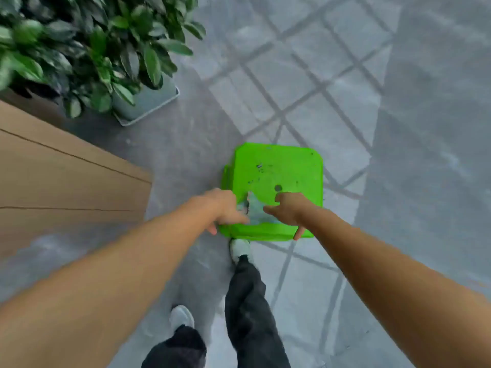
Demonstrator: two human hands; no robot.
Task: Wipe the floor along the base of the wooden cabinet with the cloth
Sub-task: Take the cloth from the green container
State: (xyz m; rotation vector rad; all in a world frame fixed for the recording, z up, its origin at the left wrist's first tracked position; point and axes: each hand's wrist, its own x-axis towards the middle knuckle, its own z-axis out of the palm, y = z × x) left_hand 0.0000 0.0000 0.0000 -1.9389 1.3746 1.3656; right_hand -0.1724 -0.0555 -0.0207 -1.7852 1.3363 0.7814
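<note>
A pale blue-green cloth (255, 211) lies crumpled on the near part of a bright green plastic stool (281, 171) that stands on the grey floor. My left hand (225, 208) and my right hand (291, 211) sit on either side of the cloth. Each hand's fingers curl down over the stool's near edge, and the thumbs point at the cloth. The cloth touches both hands, and part of it is hidden under them. The wooden cabinet (66, 181) fills the left side, and its base meets the floor left of the stool.
A leafy potted plant (87, 49) in a grey square pot (152, 102) stands beyond the cabinet's corner. My feet in pale shoes (240, 249) and dark trousers are just behind the stool. Grey floor (398, 128) with window shadows stretches to the right.
</note>
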